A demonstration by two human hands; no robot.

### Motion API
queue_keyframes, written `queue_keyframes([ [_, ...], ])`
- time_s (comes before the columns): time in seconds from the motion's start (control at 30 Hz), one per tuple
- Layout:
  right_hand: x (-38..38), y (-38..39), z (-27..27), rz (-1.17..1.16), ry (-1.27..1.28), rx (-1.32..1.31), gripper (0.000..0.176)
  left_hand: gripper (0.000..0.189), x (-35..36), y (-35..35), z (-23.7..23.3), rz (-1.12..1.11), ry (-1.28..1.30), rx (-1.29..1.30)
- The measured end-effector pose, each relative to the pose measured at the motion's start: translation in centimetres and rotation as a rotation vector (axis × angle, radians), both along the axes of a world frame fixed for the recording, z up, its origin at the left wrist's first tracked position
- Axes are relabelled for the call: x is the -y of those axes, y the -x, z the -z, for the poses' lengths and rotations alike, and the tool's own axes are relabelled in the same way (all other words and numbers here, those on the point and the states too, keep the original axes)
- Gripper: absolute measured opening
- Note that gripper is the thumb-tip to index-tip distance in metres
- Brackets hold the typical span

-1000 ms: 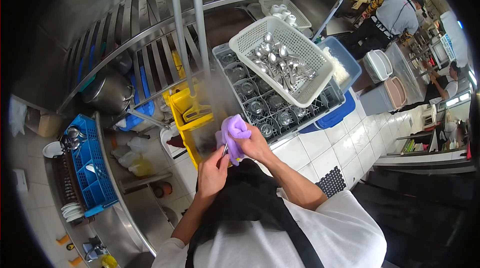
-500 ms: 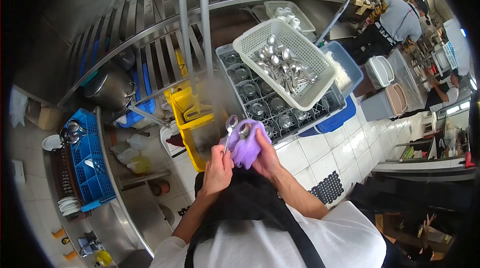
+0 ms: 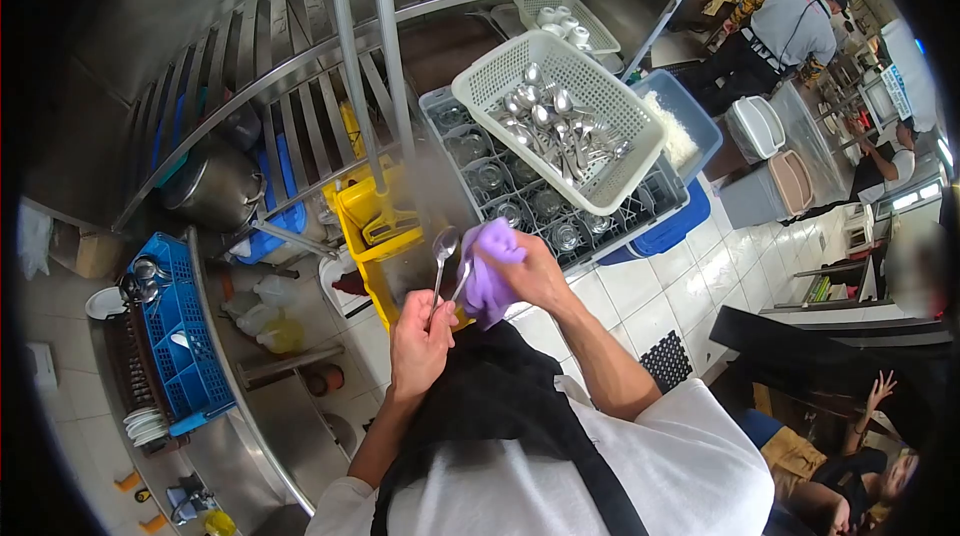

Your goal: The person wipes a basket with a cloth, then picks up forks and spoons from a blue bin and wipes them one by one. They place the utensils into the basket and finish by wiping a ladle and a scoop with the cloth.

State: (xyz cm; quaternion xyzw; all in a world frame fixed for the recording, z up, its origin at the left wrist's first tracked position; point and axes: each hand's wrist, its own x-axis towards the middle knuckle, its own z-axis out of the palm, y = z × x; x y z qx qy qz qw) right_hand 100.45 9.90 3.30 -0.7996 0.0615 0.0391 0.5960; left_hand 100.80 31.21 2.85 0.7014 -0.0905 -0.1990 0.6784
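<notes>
Two spoons are pinched by their handles in my left hand (image 3: 420, 344); the bowl of one spoon (image 3: 444, 244) points up and away from me. My right hand (image 3: 533, 274) is closed around a purple cloth (image 3: 489, 271), which covers the upper end of the other spoon. Just beyond my hands, a pale perforated basket (image 3: 478, 96) holds several spoons and forks (image 3: 562, 128). It rests tilted on a grey compartment rack (image 3: 665, 198) with upturned-looking glasses (image 3: 508, 216) in it.
A yellow mop bucket (image 3: 372, 281) stands left of the rack. Farther left are a blue cutlery caddy (image 3: 190, 346) and a metal pot (image 3: 212, 184). A blue tub (image 3: 706, 141) with white contents sits right of the basket. Several other people are at the right, one in grey (image 3: 790, 31).
The cloth has moved off one spoon's bowl and now wraps the other spoon. My right hand has turned over the cloth, and my left hand has shifted slightly left. The view has shifted a little.
</notes>
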Motion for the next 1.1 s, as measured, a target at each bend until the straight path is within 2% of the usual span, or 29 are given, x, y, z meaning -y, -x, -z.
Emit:
queue_keyframes([
  [0.07, -1.6, 0.4, 0.7, 0.408, -0.791, -0.172, 0.032, 0.012, 0.3, -0.4, -0.2, -0.007, -0.007, 0.008],
  [0.1, -3.1, 1.1, 0.5, 0.498, -1.117, -0.206, 0.037, 0.012, 0.6, -0.7, 0.0, -0.004, 0.002, 0.012],
  [0.13, -4.3, 1.7, 0.9, 0.461, -1.234, -0.204, 0.040, 0.012, 0.6, -0.8, 0.3, 0.030, -0.034, 0.006],
  [0.2, -4.3, 1.6, 1.6, 0.320, -1.049, -0.123, 0.032, 0.013, 0.8, -0.6, 0.5, 0.101, -0.063, -0.008],
  [0.27, -2.5, 0.5, 2.4, 0.354, -0.729, -0.158, 0.025, 0.013, 1.3, -0.4, 0.0, 0.133, -0.029, -0.059],
  [0.3, -2.2, 0.0, 2.1, 0.496, -0.613, -0.070, 0.023, 0.014, 1.2, -0.3, 0.8, 0.149, -0.001, -0.049],
  [0.4, 0.2, -1.0, 2.4, 0.797, -0.765, 0.094, 0.021, 0.011, 0.1, -0.2, 1.5, 0.168, 0.067, -0.162],
  [0.43, 0.3, -0.9, 2.3, 0.809, -0.766, 0.107, 0.021, 0.011, 0.4, -0.4, 1.7, 0.183, 0.067, -0.155],
  [0.5, -0.2, -0.2, 2.3, 0.824, -0.924, 0.103, 0.023, 0.009, 1.0, 0.1, 1.8, 0.158, 0.117, -0.111],
  [0.57, -0.2, 0.2, 2.0, 0.845, -0.943, 0.128, 0.024, 0.010, 0.6, 0.0, 2.6, 0.114, 0.117, -0.096],
  [0.67, 0.3, 0.7, 0.0, 0.867, -0.977, 0.174, 0.024, 0.013, 0.5, -0.5, 0.8, 0.067, 0.093, -0.141],
  [0.8, -0.4, 0.9, -0.3, 0.843, -0.989, 0.119, 0.026, 0.015, 0.9, -0.8, 0.5, 0.090, 0.098, -0.230],
  [0.87, -0.5, 1.0, 0.2, 0.731, -1.048, 0.069, 0.028, 0.015, 0.7, -0.9, 1.0, 0.068, 0.105, -0.194],
  [0.9, -1.5, 1.3, -0.1, 0.694, -1.033, -0.038, 0.027, 0.016, 0.5, -1.0, 1.3, 0.048, 0.110, -0.157],
  [0.93, -3.7, 1.5, 2.0, 0.723, -0.879, -0.088, 0.030, 0.016, 0.6, -1.0, 1.5, 0.046, 0.109, -0.156],
  [1.0, -7.0, 2.7, 2.2, 0.395, -0.842, -0.249, 0.030, 0.017, 0.8, -0.8, 2.0, 0.053, 0.143, -0.186],
  [1.07, -5.3, 2.1, 1.6, 0.464, -0.722, -0.154, 0.032, 0.017, 0.6, -1.0, 2.3, 0.076, 0.071, -0.186],
  [1.1, -3.4, 1.6, 1.3, 0.521, -0.466, -0.140, 0.034, 0.021, 0.7, -0.8, 2.0, 0.058, 0.112, -0.186],
])
